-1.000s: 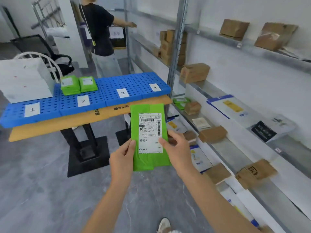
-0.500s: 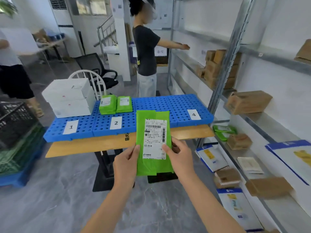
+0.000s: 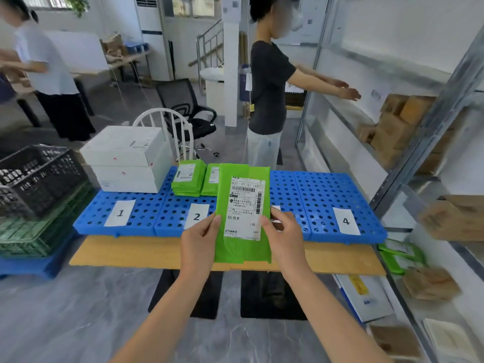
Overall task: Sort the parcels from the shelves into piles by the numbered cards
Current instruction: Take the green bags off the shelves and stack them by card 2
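I hold a flat green parcel (image 3: 242,244) with a white shipping label upright in front of me. My left hand (image 3: 200,246) pinches its left edge and my right hand (image 3: 284,238) pinches its right edge. Behind it lies a blue perforated board (image 3: 314,195) on a wooden table (image 3: 157,254). Numbered cards lie along the board: card 1 (image 3: 120,213), card 2 (image 3: 196,216) and card 4 (image 3: 346,221); the parcel and my right hand hide card 3. Two piles of green parcels (image 3: 189,178) sit behind card 2. Two white boxes (image 3: 128,158) are stacked behind card 1.
Metal shelves (image 3: 429,142) on the right carry brown boxes (image 3: 392,127), green parcels (image 3: 400,254) and flat mailers (image 3: 364,294). A person in a dark shirt (image 3: 269,100) reaches into the shelves behind the table. Stacked crates (image 3: 36,184) stand left; another person (image 3: 44,74) is at the far left.
I have stepped closer to the table and face it more squarely. The green parcel stays held in both hands, now over the board's middle and covering card 3.
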